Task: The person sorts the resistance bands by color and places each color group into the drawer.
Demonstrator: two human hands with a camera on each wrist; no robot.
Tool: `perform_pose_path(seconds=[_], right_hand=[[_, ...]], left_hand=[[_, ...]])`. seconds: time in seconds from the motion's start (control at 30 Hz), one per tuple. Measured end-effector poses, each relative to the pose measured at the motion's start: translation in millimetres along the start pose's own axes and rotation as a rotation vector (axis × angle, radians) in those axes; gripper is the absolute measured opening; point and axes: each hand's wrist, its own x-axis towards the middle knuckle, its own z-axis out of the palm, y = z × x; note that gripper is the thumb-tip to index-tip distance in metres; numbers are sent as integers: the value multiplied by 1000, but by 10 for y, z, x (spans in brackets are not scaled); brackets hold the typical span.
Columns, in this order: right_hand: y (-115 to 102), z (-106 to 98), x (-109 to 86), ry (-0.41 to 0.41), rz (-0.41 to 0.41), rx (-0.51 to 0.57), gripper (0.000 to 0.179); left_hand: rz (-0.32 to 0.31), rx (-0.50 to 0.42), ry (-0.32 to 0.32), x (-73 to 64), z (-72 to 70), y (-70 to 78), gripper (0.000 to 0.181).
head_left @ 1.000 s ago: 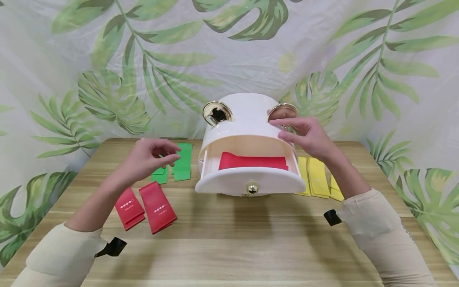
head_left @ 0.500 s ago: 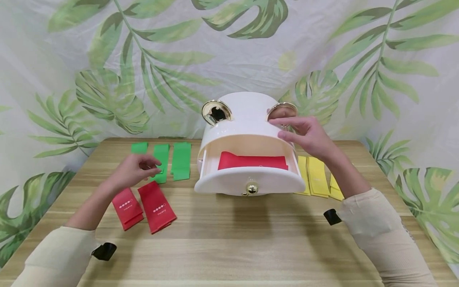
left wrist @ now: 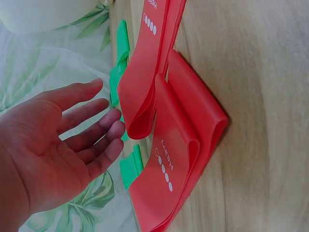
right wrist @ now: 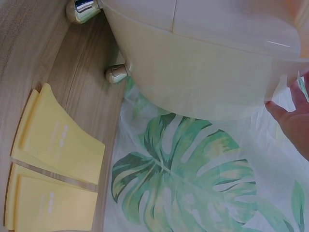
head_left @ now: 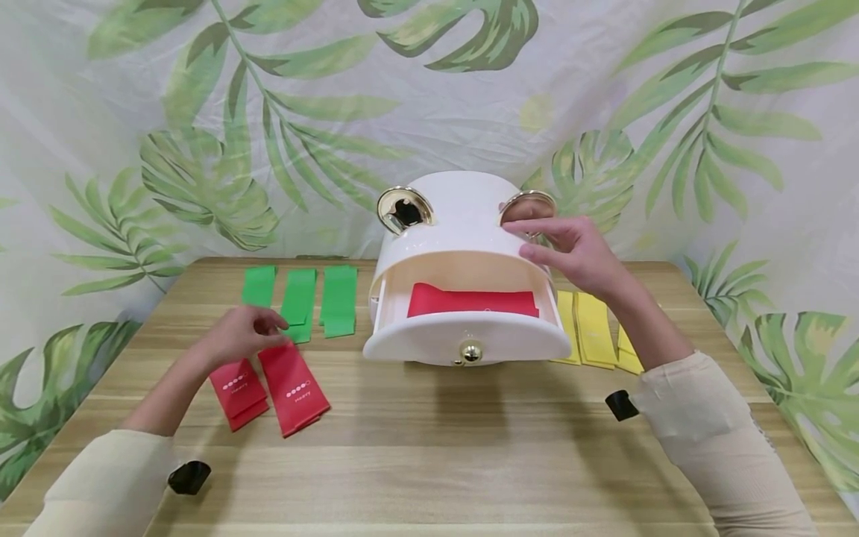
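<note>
My left hand hovers over the upper ends of two folded red resistance bands, the right one and the left one, both marked "Heavy". In the left wrist view its loosely bent fingers hold nothing, close beside a red band. A white frog-like box stands at the middle back, its drawer pulled out with another red band inside. My right hand rests on the box near the right gold-rimmed eye; the right wrist view shows only part of that hand.
Several green bands lie at the back left of the wooden table. To the right of the box lie several yellow bands. A gold knob sticks out from the drawer front. A leaf-print cloth hangs behind.
My left hand has moved left and toward me, from beside the green bands to above the red ones. My right hand has stayed on the box.
</note>
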Motion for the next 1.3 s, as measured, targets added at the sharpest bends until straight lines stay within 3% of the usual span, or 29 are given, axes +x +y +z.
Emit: perform_pose_path(seconds=[0.17,0.37,0.57,0.9,1.3], right_hand=[[7,-1,-1,-6,-17,20,35],[-1,-1,-6,-7,-19,14,34],[-11,2,-11,-4,-25,10,34],[0,-4,-4,-6,-17,8,34],[4,1,-4,-5,-13,8,35]], left_hand=[[-10,8,-59,-9,-20,-7,38],[6,31,-90,5,-46,-28,34],[-18,24,-125,-1,-51,-40,31],[-37,12,-145,13,-59,-31,28],[14,58,-112,11,-113,53,15]])
